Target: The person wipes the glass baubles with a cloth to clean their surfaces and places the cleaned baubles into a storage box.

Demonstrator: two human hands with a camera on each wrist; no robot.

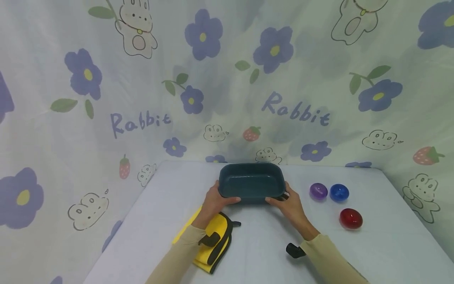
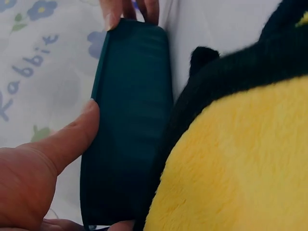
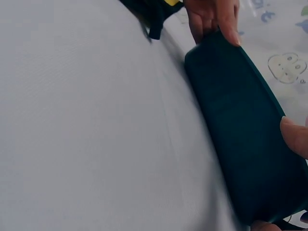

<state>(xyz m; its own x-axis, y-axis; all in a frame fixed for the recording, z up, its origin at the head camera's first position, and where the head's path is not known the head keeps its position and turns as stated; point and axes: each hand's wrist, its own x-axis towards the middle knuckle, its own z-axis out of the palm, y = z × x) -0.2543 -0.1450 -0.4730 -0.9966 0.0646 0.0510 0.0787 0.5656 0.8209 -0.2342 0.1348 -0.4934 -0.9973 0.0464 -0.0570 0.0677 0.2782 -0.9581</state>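
Note:
A deep teal rectangular dish (image 1: pixel 252 183) with rounded corners is at the back of the white table, held from both ends. My left hand (image 1: pixel 215 199) grips its left end, the thumb lying along the near rim. At the opposite end my right hand (image 1: pixel 290 203) has its thumb on the near rim too, with the other fingers round the side. The left wrist view shows the dish's near wall (image 2: pixel 130 120) between the two hands. Inside, the dish shows only its glossy bottom. Beneath my left forearm lies a folded yellow cloth (image 1: pixel 216 228) with black edging.
To the right of the dish sit a shiny purple egg-shaped piece (image 1: pixel 318 191), a blue one (image 1: pixel 339 192) and, nearer, a red one (image 1: pixel 351 219). A white curtain (image 1: pixel 227 79) printed with flowers and rabbits hangs behind the table (image 1: pixel 262 252).

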